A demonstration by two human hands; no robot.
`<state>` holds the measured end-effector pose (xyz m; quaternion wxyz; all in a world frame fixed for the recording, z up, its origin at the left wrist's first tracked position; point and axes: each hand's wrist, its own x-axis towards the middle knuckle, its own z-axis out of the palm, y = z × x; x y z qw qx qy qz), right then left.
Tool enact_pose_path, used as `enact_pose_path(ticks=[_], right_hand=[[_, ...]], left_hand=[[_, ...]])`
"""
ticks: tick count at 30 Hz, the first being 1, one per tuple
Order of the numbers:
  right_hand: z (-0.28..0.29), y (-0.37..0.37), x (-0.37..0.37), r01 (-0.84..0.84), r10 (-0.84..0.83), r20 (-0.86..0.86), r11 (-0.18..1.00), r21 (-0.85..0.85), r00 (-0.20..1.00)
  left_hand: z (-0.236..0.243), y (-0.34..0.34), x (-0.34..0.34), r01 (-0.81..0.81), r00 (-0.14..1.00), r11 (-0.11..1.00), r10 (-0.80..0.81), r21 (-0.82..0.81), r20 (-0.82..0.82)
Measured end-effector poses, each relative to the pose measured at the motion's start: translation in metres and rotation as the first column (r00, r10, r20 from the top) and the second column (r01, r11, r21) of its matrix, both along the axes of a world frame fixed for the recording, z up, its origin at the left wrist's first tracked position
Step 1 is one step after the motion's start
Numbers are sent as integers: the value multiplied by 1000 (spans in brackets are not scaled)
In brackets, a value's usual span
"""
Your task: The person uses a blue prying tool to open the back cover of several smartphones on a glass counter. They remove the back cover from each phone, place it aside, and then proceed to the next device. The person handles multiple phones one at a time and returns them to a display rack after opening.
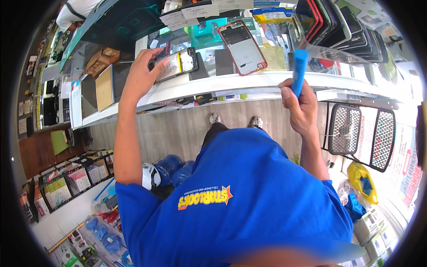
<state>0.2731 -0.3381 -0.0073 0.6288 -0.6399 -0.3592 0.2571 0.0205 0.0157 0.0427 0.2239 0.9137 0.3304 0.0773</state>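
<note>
My left hand (140, 74) has its fingers (150, 53) loosely spread at one opened phone (181, 63) on the table (191, 87); if they touch it, I cannot tell. My right hand (302, 106) holds one blue handle (299, 66), fingers closed around it. One red-rimmed shell (242, 49) lies right of the phone
</note>
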Motion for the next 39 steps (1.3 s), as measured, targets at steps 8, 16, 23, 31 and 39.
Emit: enact_pose_path(ticks=[8,16,23,31,39], right_hand=[[30,65,-42,214,-188,172,966,-148,967],[36,130,-101,246,-216,160,949,-197,963],[34,130,-80,646,-309,684,699,-308,660],[15,126,-21,715,-191,793,586,-380,578],[22,119,-4,581,-300,556,686,-439,775]], left_hand=[[3,0,-13,198,980,966,-196,167,-25],[-10,11,-24,281,954,946,-293,162,59],[-6,14,-19,242,970,970,-241,-35,16],[0,23,-10,133,991,905,-135,-405,24],[-13,16,-26,45,960,728,158,-684,231]])
